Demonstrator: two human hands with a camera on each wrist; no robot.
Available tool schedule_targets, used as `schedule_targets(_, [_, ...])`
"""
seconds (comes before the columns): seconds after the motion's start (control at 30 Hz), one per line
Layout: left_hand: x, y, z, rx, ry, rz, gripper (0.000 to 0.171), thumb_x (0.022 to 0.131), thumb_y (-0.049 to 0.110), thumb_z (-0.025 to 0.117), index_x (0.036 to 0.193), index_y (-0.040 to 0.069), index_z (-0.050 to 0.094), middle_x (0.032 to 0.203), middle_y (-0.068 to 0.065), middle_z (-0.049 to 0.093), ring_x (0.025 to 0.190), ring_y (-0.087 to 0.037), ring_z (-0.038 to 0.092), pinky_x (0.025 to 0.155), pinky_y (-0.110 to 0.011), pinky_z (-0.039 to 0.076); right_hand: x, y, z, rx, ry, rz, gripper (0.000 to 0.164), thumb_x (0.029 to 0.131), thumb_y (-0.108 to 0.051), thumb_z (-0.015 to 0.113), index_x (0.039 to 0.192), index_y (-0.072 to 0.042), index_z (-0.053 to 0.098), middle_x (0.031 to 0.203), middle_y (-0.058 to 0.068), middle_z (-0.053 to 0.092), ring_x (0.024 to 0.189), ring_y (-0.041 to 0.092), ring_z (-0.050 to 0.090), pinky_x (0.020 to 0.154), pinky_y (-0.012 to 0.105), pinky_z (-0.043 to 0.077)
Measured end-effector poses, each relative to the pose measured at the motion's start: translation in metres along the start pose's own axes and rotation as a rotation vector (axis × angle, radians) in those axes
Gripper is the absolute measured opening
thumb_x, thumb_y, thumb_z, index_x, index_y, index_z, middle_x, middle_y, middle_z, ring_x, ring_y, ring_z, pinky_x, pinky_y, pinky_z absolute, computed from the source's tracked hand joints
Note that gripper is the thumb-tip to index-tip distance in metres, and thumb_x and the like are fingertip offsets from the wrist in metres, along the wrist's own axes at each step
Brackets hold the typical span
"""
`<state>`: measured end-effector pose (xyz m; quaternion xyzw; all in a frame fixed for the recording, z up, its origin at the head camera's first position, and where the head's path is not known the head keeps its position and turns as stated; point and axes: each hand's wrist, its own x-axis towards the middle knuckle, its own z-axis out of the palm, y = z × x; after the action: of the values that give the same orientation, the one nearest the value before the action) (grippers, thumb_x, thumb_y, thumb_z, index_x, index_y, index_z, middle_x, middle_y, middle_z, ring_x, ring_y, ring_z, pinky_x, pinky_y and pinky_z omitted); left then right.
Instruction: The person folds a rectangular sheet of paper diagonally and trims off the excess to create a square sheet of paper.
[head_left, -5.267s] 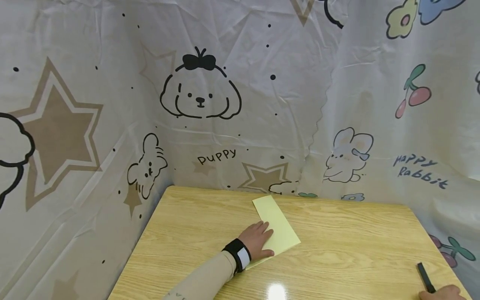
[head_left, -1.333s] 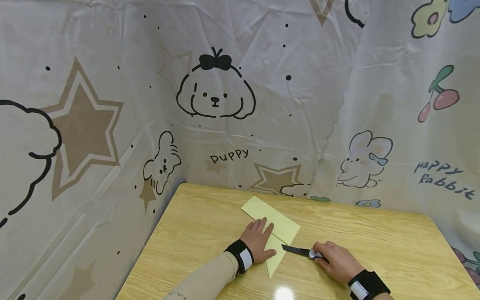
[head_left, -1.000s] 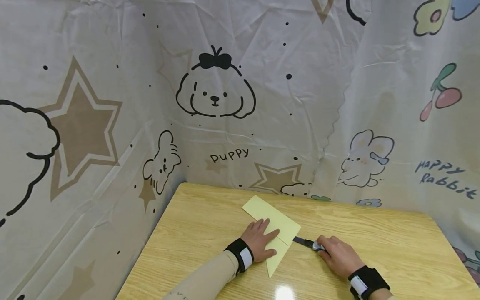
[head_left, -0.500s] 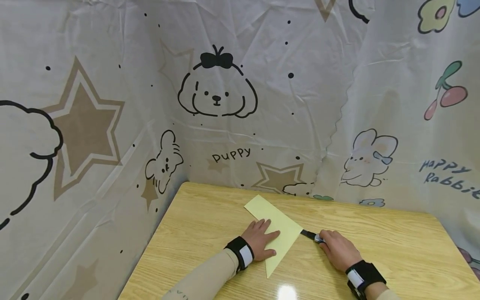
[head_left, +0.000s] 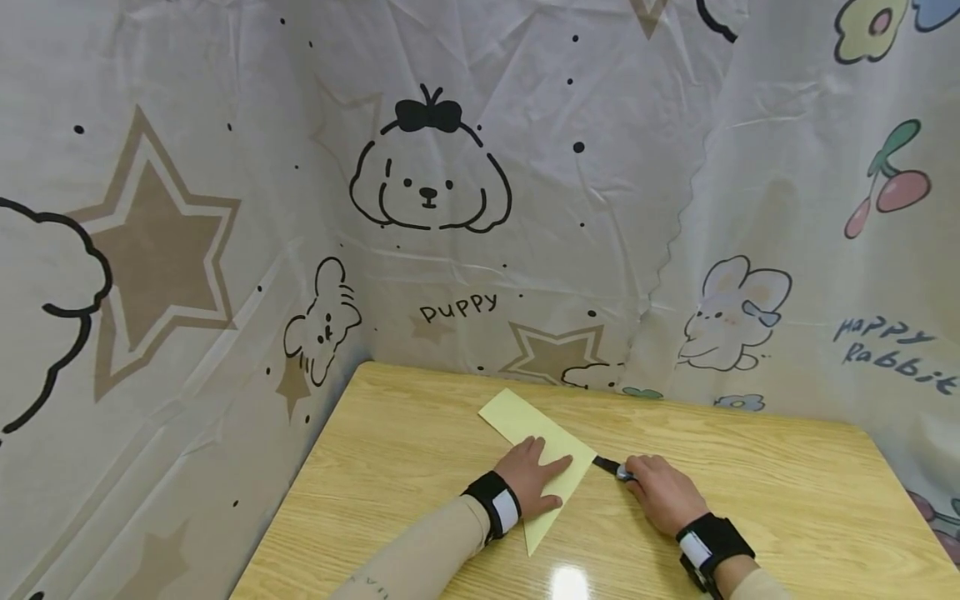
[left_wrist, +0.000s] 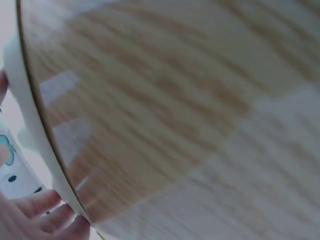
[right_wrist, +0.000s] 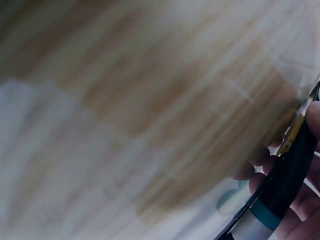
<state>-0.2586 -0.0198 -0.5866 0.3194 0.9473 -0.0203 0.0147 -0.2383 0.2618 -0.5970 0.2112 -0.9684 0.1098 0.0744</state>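
Observation:
A pale yellow piece of paper (head_left: 517, 414) lies on the table, its lower part tapering to a point toward the near edge. My left hand (head_left: 529, 481) rests on its left side with fingers spread, the thumb reaching across it; in the left wrist view the fingertips (left_wrist: 60, 216) show at the lower left. A utility knife (head_left: 604, 465) is gripped in my right hand (head_left: 663, 493), its dark blade end at the paper's right corner. Whether the tip touches or lies under the corner I cannot tell. The right wrist view shows the knife's dark body (right_wrist: 290, 175) inside curled fingers.
The wood-grain table (head_left: 795, 500) extends on both sides of the paper. A printed cloth curtain (head_left: 585, 217) hangs close behind the table and along its left side. Light glares on the near part of the tabletop.
Since 5.3 seconds ago the paper has turned and my right hand has brought the knife in from the lower right. Lately the blade moved up the paper's right edge to the corner; the line across the paper disappeared.

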Motion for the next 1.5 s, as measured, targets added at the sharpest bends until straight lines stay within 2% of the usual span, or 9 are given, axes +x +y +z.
schedule_targets(0.17, [0.0, -0.001, 0.004, 0.038, -0.01, 0.012, 0.062, 0.102, 0.063, 0.059, 0.159, 0.04, 0.049, 0.159, -0.017, 0.046, 0.149, -0.034, 0.045, 0.121, -0.037, 0.039, 0.002, -0.002, -0.002, 0.009, -0.021, 0.014, 0.019, 0.095, -0.01, 0.079, 0.097, -0.017, 0.062, 0.093, -0.004, 0.066, 0.079, 0.013, 0.054, 0.063, 0.031, 0.048])
schedule_targets(0.5, [0.002, -0.007, 0.011, -0.026, 0.0, 0.042, 0.062, 0.102, 0.061, 0.06, 0.159, 0.038, 0.051, 0.16, -0.019, 0.045, 0.15, -0.037, 0.043, 0.122, -0.04, 0.039, 0.003, 0.002, -0.001, 0.022, -0.025, 0.055, 0.019, 0.094, -0.01, 0.08, 0.094, -0.018, 0.063, 0.091, -0.005, 0.066, 0.079, 0.013, 0.057, 0.063, 0.034, 0.049])
schedule_targets(0.8, [0.003, -0.009, 0.015, -0.015, 0.014, 0.043, 0.062, 0.101, 0.061, 0.062, 0.158, 0.038, 0.052, 0.159, -0.019, 0.046, 0.149, -0.038, 0.044, 0.122, -0.042, 0.039, 0.003, 0.005, -0.008, 0.024, -0.024, 0.038, 0.02, 0.093, -0.008, 0.08, 0.092, -0.016, 0.062, 0.091, -0.003, 0.068, 0.078, 0.014, 0.056, 0.062, 0.034, 0.049])
schedule_targets(1.13, [0.002, -0.009, 0.012, -0.002, 0.019, 0.059, 0.062, 0.101, 0.062, 0.061, 0.158, 0.038, 0.052, 0.158, -0.019, 0.047, 0.148, -0.037, 0.045, 0.121, -0.04, 0.039, 0.0, 0.014, -0.007, 0.034, -0.016, 0.012, 0.024, 0.09, -0.007, 0.082, 0.091, -0.017, 0.061, 0.088, -0.006, 0.067, 0.075, 0.013, 0.053, 0.062, 0.032, 0.046])
schedule_targets(1.33, [0.002, -0.009, 0.012, 0.027, 0.015, 0.062, 0.062, 0.101, 0.062, 0.061, 0.158, 0.038, 0.052, 0.158, -0.018, 0.047, 0.148, -0.037, 0.046, 0.121, -0.039, 0.04, 0.008, 0.014, -0.004, 0.056, 0.001, -0.019, 0.025, 0.091, -0.006, 0.082, 0.091, -0.018, 0.06, 0.087, -0.007, 0.065, 0.074, 0.011, 0.049, 0.063, 0.03, 0.042])
schedule_targets(1.5, [0.002, -0.008, 0.009, 0.014, 0.007, 0.064, 0.062, 0.102, 0.061, 0.061, 0.158, 0.037, 0.052, 0.158, -0.019, 0.047, 0.148, -0.038, 0.046, 0.121, -0.04, 0.04, 0.015, 0.013, -0.005, 0.076, 0.012, -0.042, 0.024, 0.091, -0.006, 0.082, 0.091, -0.017, 0.06, 0.087, -0.005, 0.066, 0.073, 0.012, 0.048, 0.062, 0.03, 0.042])
